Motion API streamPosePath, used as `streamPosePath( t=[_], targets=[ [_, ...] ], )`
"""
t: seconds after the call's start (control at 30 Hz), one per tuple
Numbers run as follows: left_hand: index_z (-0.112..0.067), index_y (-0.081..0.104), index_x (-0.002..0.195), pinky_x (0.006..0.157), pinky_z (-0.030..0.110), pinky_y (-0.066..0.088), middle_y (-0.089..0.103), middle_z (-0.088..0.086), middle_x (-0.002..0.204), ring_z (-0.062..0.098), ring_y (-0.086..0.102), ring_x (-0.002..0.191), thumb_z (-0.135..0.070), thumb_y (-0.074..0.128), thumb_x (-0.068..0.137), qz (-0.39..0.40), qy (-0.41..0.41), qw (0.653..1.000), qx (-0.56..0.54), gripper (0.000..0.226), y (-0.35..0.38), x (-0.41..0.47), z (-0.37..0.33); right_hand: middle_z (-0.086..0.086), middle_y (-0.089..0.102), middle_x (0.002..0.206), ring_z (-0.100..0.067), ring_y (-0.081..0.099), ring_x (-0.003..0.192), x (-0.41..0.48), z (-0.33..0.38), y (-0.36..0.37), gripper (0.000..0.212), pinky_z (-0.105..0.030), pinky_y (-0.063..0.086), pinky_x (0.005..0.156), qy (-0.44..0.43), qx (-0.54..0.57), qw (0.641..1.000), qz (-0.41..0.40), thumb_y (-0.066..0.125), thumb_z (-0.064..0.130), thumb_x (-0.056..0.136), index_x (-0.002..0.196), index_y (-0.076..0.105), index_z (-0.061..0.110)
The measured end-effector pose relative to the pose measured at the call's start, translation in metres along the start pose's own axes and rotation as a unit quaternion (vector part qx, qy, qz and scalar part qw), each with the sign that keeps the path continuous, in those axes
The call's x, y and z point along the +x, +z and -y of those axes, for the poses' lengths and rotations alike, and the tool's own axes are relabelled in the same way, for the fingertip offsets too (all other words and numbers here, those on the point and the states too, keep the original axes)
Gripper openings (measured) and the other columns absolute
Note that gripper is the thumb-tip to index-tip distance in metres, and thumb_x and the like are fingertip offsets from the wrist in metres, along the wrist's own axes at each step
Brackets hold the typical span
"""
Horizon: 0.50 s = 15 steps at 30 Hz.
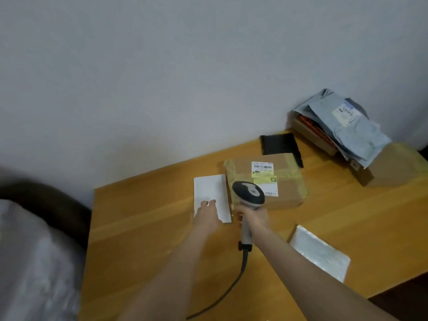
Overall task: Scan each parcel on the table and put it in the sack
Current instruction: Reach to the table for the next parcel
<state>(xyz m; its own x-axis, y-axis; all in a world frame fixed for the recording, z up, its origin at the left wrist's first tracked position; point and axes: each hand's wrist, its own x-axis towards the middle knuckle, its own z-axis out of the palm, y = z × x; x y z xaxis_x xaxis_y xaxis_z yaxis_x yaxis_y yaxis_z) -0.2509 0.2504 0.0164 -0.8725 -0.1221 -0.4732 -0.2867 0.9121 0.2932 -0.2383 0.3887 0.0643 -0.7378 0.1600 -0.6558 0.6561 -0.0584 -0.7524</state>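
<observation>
White mailer (212, 193), lying mid-frame on the table (150, 228) just left of the labelled cardboard box (289, 181), shows no barcode; the left hand (206, 216) seems to rest its fingers flat on it, so it likely needs flipping before aiming the scanner (249, 193) gripped in the right hand (254, 218).

Left hand (206, 215) stretched out in front, palm down, fingers straight and flat, right hand (254, 217) just beside it, fingers curled tight round the scanner (249, 195) handle
</observation>
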Motion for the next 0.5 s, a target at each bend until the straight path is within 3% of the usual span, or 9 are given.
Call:
streamPosePath(
  t=[0.07,0.17,0.23,0.3,0.37,0.43,0.5],
  targets=[
    [-0.020,0.019,0.151,0.108,0.044,0.032,0.019,0.005,0.157,0.027,0.034,0.137,-0.017,0.058,0.092,0.006,0.005,1.000,0.008,0.071,0.015,0.022,0.003,-0.002,0.065,0.077,-0.013,0.060,0.068,0.022,-0.005,0.010,0.015,-0.025,0.048,0.057,0.000,-0.003,0.999,0.037,0.074,0.005,0.080,0.081,0.062,0.014],
    [-0.019,0.011,0.153,0.113,0.043,0.025,0.007,0.001,0.161,0.022,0.018,0.145,-0.014,0.056,0.093,0.019,0.035,0.999,0.021,0.076,0.020,0.032,0.012,0.006,0.063,0.082,-0.005,0.055,0.073,0.029,0.001,0.015,0.020,-0.017,0.041,0.052,-0.019,0.000,0.998,0.064,0.075,0.006,0.080,0.087,0.061,0.019],
    [-0.019,0.013,0.153,0.116,0.046,0.024,0.009,-0.001,0.161,0.019,0.016,0.146,-0.023,0.058,0.092,0.032,0.042,0.998,0.036,0.076,0.024,0.041,0.019,0.001,0.065,0.091,-0.009,0.056,0.078,0.042,0.007,0.016,0.023,-0.021,0.044,0.059,-0.025,0.006,0.998,0.058,0.077,0.010,0.079,0.098,0.063,0.013],
    [-0.018,0.024,0.150,0.112,0.045,0.032,0.022,-0.001,0.157,0.021,0.029,0.140,-0.036,0.060,0.090,0.027,0.040,0.998,0.042,0.073,0.026,0.046,0.030,-0.004,0.065,0.102,-0.015,0.056,0.088,0.052,0.010,0.019,0.034,-0.026,0.045,0.070,-0.023,0.010,0.999,0.045,0.077,0.013,0.079,0.109,0.064,0.009],
    [-0.015,0.030,0.145,0.103,0.040,0.043,0.032,0.001,0.149,0.023,0.042,0.129,-0.048,0.061,0.087,0.007,0.026,0.999,0.029,0.074,0.020,0.049,0.036,0.000,0.063,0.100,-0.016,0.055,0.092,0.059,0.014,0.023,0.027,-0.031,0.044,0.078,-0.024,0.025,0.999,0.037,0.078,0.014,0.079,0.103,0.064,0.015],
    [-0.012,0.026,0.145,0.099,0.041,0.045,0.030,0.006,0.147,0.027,0.044,0.125,-0.060,0.060,0.082,-0.005,-0.023,1.000,0.009,0.086,0.011,0.057,0.033,0.008,0.060,0.089,-0.010,0.054,0.083,0.062,0.019,0.031,0.021,-0.034,0.041,0.081,-0.028,0.041,0.998,0.038,0.078,0.013,0.079,0.086,0.061,0.025],
    [-0.014,0.017,0.148,0.098,0.043,0.044,0.024,0.011,0.146,0.033,0.040,0.126,-0.069,0.060,0.076,-0.008,-0.073,0.997,0.002,0.100,0.008,0.065,0.025,0.011,0.059,0.087,-0.006,0.052,0.080,0.067,0.015,0.037,0.021,-0.033,0.041,0.081,-0.034,0.044,0.998,0.031,0.078,0.012,0.079,0.089,0.062,0.023]
  ],
)
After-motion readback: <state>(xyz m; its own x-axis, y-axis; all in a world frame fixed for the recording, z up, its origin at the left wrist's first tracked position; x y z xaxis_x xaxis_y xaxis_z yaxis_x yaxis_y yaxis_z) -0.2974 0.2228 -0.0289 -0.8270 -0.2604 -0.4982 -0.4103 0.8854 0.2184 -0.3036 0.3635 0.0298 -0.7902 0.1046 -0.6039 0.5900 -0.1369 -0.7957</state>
